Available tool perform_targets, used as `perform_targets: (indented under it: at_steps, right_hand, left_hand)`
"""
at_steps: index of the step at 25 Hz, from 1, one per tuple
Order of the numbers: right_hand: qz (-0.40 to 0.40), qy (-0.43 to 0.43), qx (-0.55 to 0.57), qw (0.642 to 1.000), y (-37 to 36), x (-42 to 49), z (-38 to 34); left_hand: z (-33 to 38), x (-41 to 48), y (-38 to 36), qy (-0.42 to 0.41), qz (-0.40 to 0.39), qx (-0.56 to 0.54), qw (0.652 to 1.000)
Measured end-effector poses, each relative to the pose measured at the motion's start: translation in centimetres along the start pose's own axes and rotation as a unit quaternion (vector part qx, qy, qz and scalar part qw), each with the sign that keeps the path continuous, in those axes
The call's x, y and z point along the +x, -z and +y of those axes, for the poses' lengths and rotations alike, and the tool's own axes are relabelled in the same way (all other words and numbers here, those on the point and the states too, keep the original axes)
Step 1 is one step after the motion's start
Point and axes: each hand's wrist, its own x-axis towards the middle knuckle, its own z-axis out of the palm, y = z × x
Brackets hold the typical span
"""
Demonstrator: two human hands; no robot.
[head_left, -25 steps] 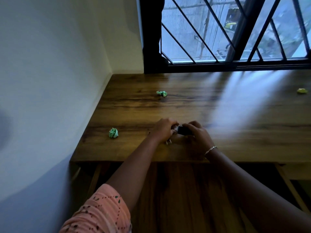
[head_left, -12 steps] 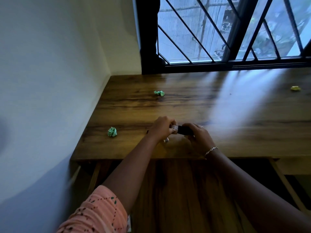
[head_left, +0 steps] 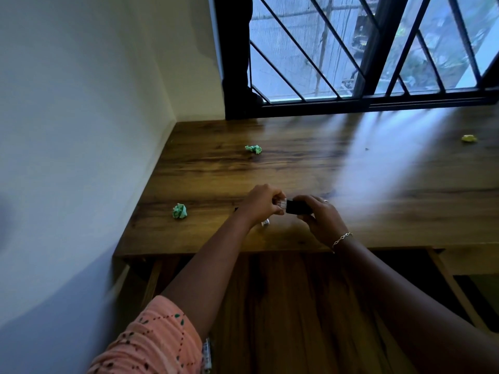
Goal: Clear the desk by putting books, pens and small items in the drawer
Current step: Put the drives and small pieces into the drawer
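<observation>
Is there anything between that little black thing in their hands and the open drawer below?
Nothing visible does. The left hand and right hand hold the small black item over the desk near its front edge, and the open drawer lies just below that edge; only the person's own forearms pass above it.

My left hand (head_left: 263, 203) pinches a clear piece (head_left: 282, 203) against the small black item (head_left: 298, 208) that my right hand (head_left: 321, 218) grips. Both are just above the table (head_left: 351, 168). A green paper wad (head_left: 179, 211) lies to their left.

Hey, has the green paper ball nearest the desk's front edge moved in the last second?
No. The green paper ball sits at the same spot on the desk, no nearer its front edge or the wall; only the camera shifted.
</observation>
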Motion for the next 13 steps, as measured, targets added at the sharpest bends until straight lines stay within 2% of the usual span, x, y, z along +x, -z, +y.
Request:
perform_targets:
  at_steps: [7,13]
  right_hand:
    - [-0.001,0.025,-0.013,1.000,0.25,-0.06,-0.44]
    - [0.004,0.007,-0.027,1.000,0.48,-0.22,-0.34]
  left_hand:
    - [-0.02,-0.37,-0.02,0.000,0.005,0.006,1.000]
    - [-0.35,-0.43,0.36,0.015,0.031,0.010,0.999]
